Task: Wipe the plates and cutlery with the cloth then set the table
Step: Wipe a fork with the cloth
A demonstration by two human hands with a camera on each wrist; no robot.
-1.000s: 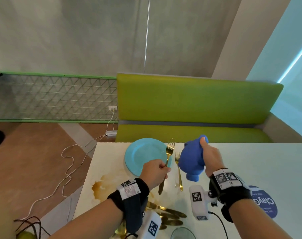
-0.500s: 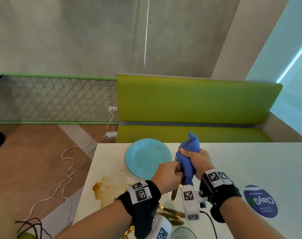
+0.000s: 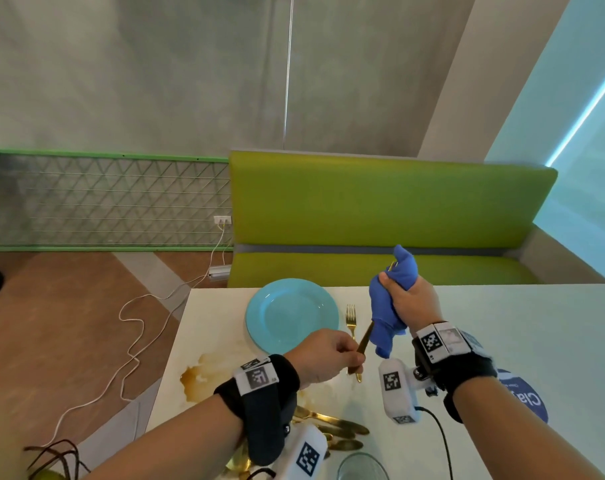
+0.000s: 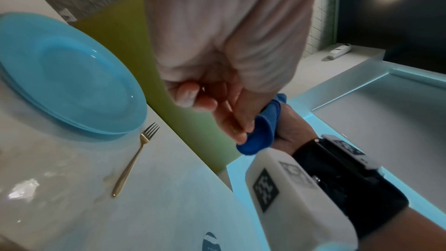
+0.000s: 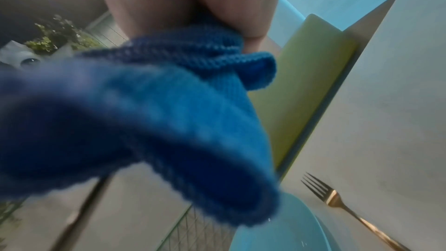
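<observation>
My left hand pinches the handle end of a gold fork that slants up to the right above the white table. My right hand grips a blue cloth wrapped round the fork's upper part; only a gold tip shows above the cloth. In the left wrist view my left fingers curl beside the cloth. The cloth fills the right wrist view. A light blue plate lies at the table's far edge, and a second gold fork lies just right of it.
More gold cutlery lies in a pile near the front, beside a glass. A brown stain marks the table's left side and a round blue sticker its right. A green bench stands behind. A white cable runs across the floor.
The cloth closed round the fork near my left hand, and my right hand has since slid it up the fork toward the tines. The left hand kept its hold on the handle.
</observation>
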